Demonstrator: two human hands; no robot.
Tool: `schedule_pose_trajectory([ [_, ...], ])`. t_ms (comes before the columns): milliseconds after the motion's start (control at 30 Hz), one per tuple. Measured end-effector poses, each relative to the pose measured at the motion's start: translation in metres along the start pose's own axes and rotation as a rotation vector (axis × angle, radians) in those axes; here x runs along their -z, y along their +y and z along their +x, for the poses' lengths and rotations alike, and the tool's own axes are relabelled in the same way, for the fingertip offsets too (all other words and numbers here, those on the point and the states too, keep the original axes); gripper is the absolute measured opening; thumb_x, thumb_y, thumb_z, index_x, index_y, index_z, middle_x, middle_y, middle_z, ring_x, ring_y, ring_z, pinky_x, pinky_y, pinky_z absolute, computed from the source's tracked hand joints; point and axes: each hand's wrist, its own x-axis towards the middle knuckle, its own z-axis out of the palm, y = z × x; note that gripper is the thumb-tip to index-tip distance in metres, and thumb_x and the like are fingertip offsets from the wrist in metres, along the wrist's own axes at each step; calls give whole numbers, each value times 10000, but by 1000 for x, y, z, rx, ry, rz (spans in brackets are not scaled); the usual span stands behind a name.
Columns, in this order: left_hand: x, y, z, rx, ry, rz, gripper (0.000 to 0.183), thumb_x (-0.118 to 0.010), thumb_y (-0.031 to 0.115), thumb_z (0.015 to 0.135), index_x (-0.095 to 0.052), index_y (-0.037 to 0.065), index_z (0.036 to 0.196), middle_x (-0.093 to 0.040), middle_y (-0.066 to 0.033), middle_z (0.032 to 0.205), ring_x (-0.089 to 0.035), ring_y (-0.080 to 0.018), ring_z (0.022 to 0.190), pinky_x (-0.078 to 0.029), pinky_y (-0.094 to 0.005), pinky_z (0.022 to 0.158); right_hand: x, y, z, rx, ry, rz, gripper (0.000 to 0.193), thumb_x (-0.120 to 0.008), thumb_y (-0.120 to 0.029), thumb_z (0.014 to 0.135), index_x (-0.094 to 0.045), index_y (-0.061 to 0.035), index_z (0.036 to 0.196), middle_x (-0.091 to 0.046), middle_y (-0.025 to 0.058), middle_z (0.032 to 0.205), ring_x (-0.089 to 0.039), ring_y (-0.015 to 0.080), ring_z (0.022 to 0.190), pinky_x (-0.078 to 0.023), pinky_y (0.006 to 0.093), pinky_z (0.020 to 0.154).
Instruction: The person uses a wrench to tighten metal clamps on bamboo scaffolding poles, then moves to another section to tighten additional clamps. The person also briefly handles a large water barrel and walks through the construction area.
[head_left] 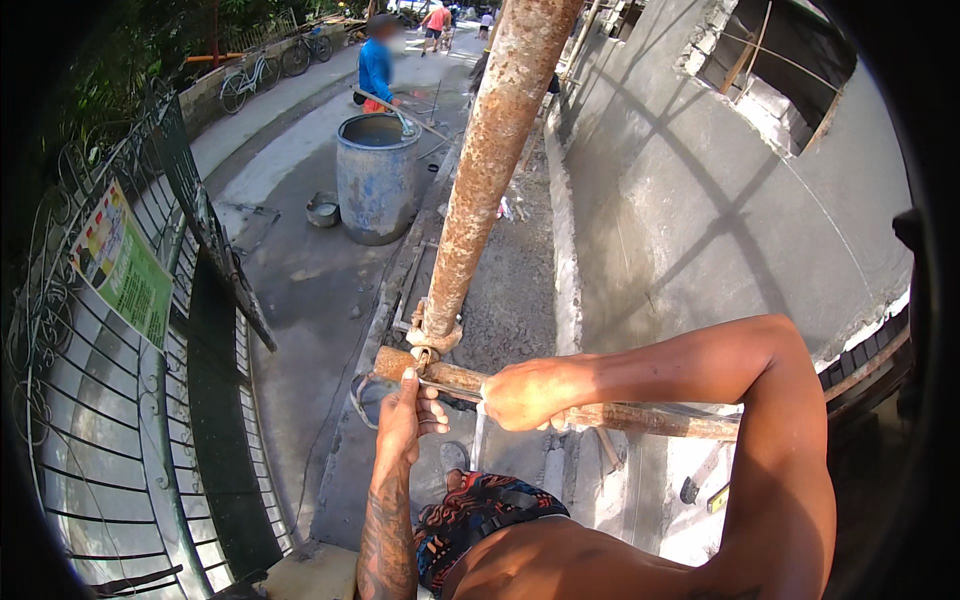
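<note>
A rusty upright scaffold pipe [483, 165] meets a rusty horizontal pipe [660, 421] at a scaffold clamp [430, 345]. My right hand [535, 393] is closed in a fist around a slim metal wrench [455, 391], held along the horizontal pipe. The wrench's shaft runs left toward the clamp. My left hand [405, 415] is just below the clamp, its thumb raised against the joint by the wrench's end and its fingers curled. What lies between that thumb and those fingers is too small to make out. A curved metal piece [360, 402] hangs left of the joint.
Below on the left stands a blue water drum [376, 185], with a metal pot [323, 210] beside it. A person in a blue top [375, 70] is behind the drum. A metal gate [165, 400] borders the left; a plastered wall [700, 190] with a window opening rises right.
</note>
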Motion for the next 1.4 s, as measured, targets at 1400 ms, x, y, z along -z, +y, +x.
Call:
schedule_pose_trajectory([
  [1400, -5, -17, 12, -463, 175, 459, 426, -533, 363, 1002, -679, -7, 849, -580, -91, 534, -586, -200, 493, -457, -363, 510, -104, 95, 82, 354, 599, -145, 319, -494, -269, 971, -649, 3, 1028, -650, 239, 903, -629, 380, 780, -524, 448, 693],
])
